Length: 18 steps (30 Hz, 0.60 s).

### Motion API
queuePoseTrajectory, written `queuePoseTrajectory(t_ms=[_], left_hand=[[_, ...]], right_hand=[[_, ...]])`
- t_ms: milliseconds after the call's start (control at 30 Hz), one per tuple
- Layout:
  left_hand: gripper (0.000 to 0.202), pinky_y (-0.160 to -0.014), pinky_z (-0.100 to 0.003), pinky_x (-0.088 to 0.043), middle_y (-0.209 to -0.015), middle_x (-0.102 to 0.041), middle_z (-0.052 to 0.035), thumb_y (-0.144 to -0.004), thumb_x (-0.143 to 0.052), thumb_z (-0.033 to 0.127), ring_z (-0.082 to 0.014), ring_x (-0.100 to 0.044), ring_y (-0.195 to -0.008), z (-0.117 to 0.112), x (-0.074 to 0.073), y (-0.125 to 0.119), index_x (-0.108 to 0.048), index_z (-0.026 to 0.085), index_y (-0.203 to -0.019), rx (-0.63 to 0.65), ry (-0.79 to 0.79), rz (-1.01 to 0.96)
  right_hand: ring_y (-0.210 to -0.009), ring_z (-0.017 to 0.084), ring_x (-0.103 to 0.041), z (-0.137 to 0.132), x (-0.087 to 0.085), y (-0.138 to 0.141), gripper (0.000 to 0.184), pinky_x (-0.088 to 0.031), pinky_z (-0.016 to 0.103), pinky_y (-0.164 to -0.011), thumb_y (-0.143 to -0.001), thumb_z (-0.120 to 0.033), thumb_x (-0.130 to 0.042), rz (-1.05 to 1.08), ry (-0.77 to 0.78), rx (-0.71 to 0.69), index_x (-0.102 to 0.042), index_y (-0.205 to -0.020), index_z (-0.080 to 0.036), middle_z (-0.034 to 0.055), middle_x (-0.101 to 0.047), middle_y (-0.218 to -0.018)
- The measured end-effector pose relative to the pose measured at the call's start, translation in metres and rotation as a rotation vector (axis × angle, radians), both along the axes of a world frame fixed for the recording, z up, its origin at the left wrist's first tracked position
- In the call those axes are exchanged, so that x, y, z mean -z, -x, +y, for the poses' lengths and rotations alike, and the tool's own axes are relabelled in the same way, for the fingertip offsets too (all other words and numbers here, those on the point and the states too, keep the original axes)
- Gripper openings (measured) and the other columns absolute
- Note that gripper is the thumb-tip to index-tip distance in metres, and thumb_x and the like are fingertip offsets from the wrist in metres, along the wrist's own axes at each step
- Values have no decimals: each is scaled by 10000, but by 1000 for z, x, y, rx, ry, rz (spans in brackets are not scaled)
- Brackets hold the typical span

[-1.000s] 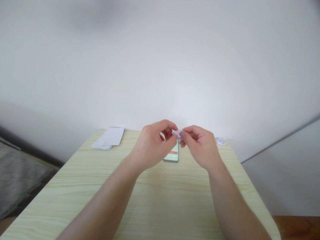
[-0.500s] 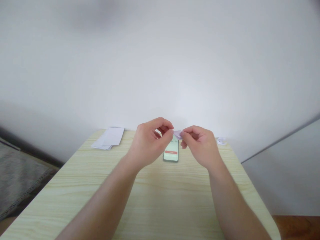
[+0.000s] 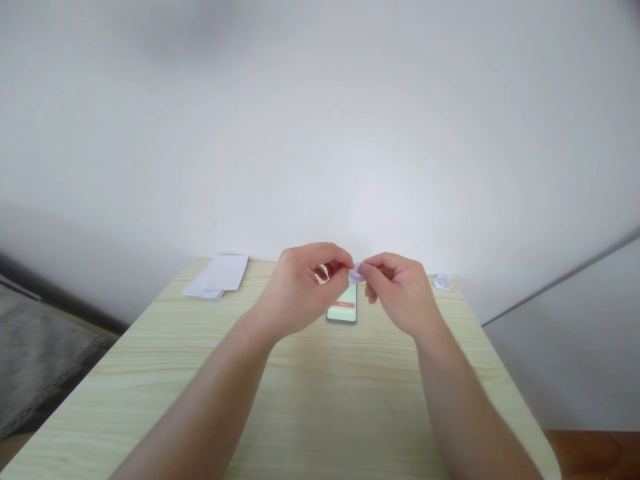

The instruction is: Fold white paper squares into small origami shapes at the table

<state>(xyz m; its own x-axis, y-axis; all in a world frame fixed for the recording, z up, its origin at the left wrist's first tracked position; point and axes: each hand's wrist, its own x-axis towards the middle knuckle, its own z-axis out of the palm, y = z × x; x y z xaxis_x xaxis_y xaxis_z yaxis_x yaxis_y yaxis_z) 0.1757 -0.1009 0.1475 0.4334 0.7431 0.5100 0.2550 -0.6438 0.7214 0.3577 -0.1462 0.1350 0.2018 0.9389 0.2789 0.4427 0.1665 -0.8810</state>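
Note:
A small folded piece of white paper (image 3: 355, 273) is held up between my two hands, above the far part of the table. My left hand (image 3: 313, 287) pinches its left side between thumb and forefinger. On the other side, my right hand (image 3: 397, 287) grips the paper with thumb and curled fingers. Most of the paper is hidden by my fingertips, so its exact shape cannot be made out. Beneath the hands lies a phone (image 3: 343, 315) with a lit screen and a red bar, partly covered by my left hand.
Several sheets of white paper (image 3: 225, 275) lie in a loose stack at the table's far left. A small crumpled or folded paper (image 3: 443, 282) sits at the far right. The wooden table (image 3: 320, 413) meets a white wall (image 3: 320, 133) at the back.
My left hand has moved slightly right and down, and its fingertips now close on the paper's left side. My right hand has barely moved.

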Motion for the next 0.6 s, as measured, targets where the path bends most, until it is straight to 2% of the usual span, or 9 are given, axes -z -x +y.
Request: queuePoseTrajectory(t_ms=[167,267,433,600], left_hand=[[166,-715,-260,-527,-861,-751,4,-850,-596,150,-136,-643,-761,-1,-1,0,-752,207,-860,-20,2,25],[156,-711,-263,-528,-841,-746,0,-848,-599,164,-138,-636,-744,-1,-1,0,-749,204,-859,-29,1,28],[141,-688,-252,-508,-801,-732,12,-846,-611,169,-128,-617,-719,0,0,1,-747,205,-849,-34,11,37],[138,-654,-249,-486,-773,-719,18,-843,-610,171,-124,-604,-702,2,2,1,-745,205,-839,-31,33,45]], right_hand=[[-621,155,-674,0,0,0,206,-481,263,-593,-922,-282,-567,62,-4,-57,-758,-907,-206,-13,-713,-636],[-622,174,-700,1,3,0,174,-507,282,-608,-923,-282,-562,122,-6,-77,-706,-991,-213,-17,-716,-640],[-594,167,-698,0,3,-1,65,-464,253,-544,-919,-301,-582,137,7,-103,-582,-922,-236,-36,-714,-630],[-618,172,-709,0,2,-1,57,-512,285,-619,-915,-285,-569,138,16,-127,-571,-901,-230,-29,-719,-648]])
